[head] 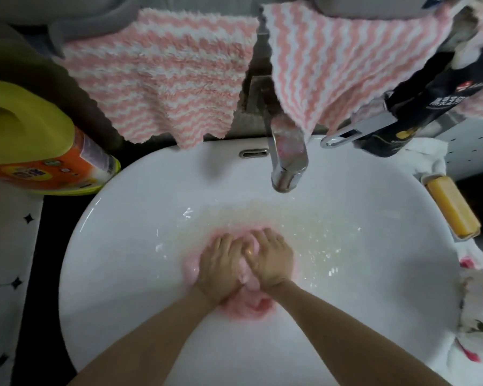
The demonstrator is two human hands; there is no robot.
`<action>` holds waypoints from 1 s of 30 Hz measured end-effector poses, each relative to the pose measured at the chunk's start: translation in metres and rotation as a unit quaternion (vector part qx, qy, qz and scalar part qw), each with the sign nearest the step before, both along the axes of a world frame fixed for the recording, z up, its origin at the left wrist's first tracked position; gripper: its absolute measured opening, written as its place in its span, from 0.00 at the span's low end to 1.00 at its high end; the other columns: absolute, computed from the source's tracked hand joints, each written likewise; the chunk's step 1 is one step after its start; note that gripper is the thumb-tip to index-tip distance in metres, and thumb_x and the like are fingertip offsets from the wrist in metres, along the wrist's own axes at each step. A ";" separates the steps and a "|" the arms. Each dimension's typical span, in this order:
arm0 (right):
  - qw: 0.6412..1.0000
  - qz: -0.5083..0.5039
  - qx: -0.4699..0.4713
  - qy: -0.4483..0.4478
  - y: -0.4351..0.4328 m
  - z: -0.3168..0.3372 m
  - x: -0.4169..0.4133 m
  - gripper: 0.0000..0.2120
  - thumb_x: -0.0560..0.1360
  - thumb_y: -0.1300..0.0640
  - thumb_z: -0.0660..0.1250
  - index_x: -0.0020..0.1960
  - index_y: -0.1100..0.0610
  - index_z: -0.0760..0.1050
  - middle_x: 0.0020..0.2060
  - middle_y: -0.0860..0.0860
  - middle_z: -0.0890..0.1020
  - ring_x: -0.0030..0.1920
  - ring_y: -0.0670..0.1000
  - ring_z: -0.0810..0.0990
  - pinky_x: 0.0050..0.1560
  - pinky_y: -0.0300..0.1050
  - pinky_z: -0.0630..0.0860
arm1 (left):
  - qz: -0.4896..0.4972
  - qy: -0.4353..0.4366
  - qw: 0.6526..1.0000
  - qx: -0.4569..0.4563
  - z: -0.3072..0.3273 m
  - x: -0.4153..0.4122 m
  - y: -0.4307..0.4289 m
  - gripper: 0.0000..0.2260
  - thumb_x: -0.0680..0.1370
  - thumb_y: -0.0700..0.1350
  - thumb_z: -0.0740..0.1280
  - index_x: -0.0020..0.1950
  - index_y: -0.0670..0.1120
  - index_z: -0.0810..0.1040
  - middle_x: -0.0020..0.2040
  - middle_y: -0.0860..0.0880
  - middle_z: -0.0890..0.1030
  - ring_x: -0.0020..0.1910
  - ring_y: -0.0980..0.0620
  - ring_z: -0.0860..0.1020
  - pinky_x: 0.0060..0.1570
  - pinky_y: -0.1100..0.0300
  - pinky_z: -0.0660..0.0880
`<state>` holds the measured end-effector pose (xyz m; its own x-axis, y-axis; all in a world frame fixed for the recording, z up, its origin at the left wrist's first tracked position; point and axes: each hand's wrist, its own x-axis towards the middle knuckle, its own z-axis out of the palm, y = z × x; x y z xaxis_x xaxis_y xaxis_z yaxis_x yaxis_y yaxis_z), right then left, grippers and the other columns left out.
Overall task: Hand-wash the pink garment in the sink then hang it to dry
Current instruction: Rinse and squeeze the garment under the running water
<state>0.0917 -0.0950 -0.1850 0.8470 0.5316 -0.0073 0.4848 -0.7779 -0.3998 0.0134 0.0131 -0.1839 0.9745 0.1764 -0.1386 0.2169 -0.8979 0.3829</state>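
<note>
Scrubbing step: left hand (221,267) and right hand (273,259) clutch the pink garment (251,305) in the sink (123,246); rinsing, I judge, follows.

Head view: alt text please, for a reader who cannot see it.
The left hand and right hand grip a bunched wet pink garment in a white sink below a chrome tap. Striped pink-and-white cloths hang behind; a yellow soap bar sits right, a detergent jug left.
</note>
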 end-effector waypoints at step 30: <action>0.999 0.003 -0.026 0.020 -0.018 0.008 -0.040 0.19 0.74 0.45 0.54 0.51 0.53 0.79 0.46 0.55 0.80 0.41 0.60 0.78 0.44 0.49 0.77 | 0.158 0.059 0.984 0.064 0.016 -0.031 -0.035 0.12 0.75 0.51 0.61 0.57 0.54 0.75 0.52 0.55 0.76 0.53 0.52 0.72 0.49 0.57 0.66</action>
